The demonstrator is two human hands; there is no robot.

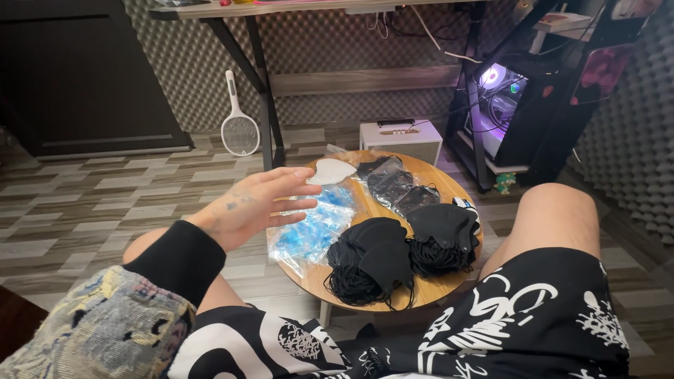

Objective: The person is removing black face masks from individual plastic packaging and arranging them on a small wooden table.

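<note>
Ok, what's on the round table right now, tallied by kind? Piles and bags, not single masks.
Loose black mask piles: 2
Clear bags of black masks: 3, as far as I can tell
Clear bags with blue contents: 1
White masks: 1
Total: 7
The left hand hovers open over the table's left edge, holding nothing; the right hand is out of view.

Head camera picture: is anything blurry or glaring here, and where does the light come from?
In the head view, the left hand is slightly motion-blurred above the clear bags of blue masks; those bags show soft glare; the black masks lose detail in their darkness; the computer case glows purple and blows out; the round wooden table is evenly lit.
</note>
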